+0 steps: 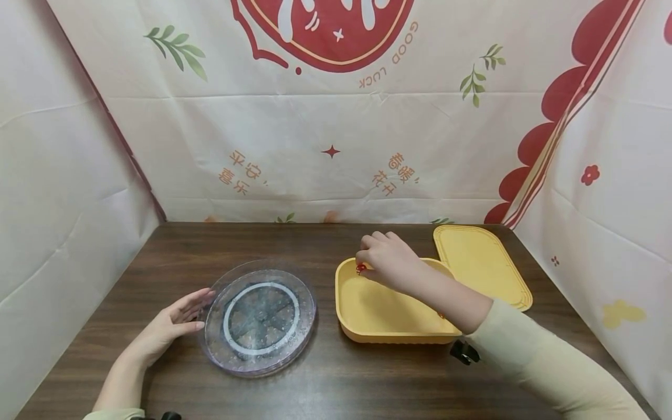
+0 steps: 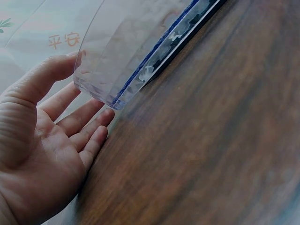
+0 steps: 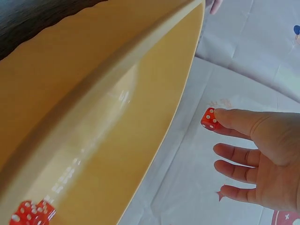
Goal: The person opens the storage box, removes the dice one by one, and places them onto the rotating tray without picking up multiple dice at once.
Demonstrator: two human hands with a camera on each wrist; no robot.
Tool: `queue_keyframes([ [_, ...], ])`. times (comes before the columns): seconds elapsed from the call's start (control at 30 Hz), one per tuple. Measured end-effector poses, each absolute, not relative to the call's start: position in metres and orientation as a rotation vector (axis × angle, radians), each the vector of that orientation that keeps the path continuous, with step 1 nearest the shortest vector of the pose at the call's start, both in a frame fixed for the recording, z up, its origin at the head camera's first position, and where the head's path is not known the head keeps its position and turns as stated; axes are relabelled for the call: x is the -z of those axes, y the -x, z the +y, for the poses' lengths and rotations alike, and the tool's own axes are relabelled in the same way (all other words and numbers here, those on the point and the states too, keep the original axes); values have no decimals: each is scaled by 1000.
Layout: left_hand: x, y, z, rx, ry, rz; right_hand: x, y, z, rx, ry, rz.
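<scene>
Over the back left part of a yellow plastic box (image 1: pixel 388 336), my right hand (image 1: pixel 391 261) pinches a red die (image 3: pixel 208 119) with white dots between thumb and index finger. The other fingers of that hand are spread apart in the right wrist view. Several red dice (image 3: pixel 33 213) lie together inside the box, mostly behind my forearm in the head view. My left hand (image 1: pixel 170 321) rests its relaxed fingers and thumb against the left side of a round, clear plastic container (image 1: pixel 261 319). A white ring and dark wedge shapes show through it.
A flat yellow lid (image 1: pixel 483 262) lies behind and right of the box on the dark wooden table (image 1: pixel 336 379). Printed cloth (image 1: pixel 294 122) hangs along the back and both sides of the table.
</scene>
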State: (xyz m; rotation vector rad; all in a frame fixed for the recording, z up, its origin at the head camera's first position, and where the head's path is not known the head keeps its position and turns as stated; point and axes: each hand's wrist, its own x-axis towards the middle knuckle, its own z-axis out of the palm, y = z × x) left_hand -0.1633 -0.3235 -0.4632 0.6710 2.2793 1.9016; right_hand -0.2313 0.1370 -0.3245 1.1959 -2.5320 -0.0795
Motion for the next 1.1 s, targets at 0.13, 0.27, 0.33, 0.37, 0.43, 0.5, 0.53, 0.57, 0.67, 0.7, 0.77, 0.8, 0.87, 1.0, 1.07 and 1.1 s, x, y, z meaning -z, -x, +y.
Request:
queue_keyframes([
  [0.13,463,163,-323,-1907,-673,2274,324,229,127,71,-1217,-2516],
  [0.27,464,163,-323,-1903,-665,2281,324,227,117,74,-1251,-2497],
  [0.33,464,163,-323,-1899,-664,2286,325,227,112,78,-1264,-2490],
  [0.37,465,163,-324,-1897,-666,2288,325,226,109,79,-1271,-2486],
  [0.43,465,163,-324,-1894,-668,2292,325,225,104,78,-1282,-2477],
  [0.5,465,163,-324,-1893,-669,2295,325,223,100,74,-1291,-2475],
  [0.53,465,163,-324,-1892,-670,2296,325,223,97,74,-1296,-2473],
  [0.57,464,163,-324,-1892,-669,2297,326,222,95,73,-1301,-2471],
  [0.67,465,163,-323,-1893,-668,2295,328,221,88,81,-1315,-2451],
  [0.7,465,163,-323,-1893,-668,2294,328,220,86,85,-1318,-2441],
  [0.77,465,163,-323,-1893,-666,2294,330,219,82,94,-1326,-2420],
  [0.8,465,163,-323,-1891,-665,2295,330,219,80,101,-1331,-2414],
  [0.87,465,162,-323,-1888,-662,2297,331,217,76,113,-1341,-2412],
  [1.0,464,162,-323,-1886,-656,2302,331,215,66,139,-1351,-2445],
  [1.07,463,162,-323,-1888,-660,2301,332,214,62,152,-1350,-2465],
  [1.1,463,162,-323,-1889,-662,2299,332,213,59,160,-1350,-2472],
])
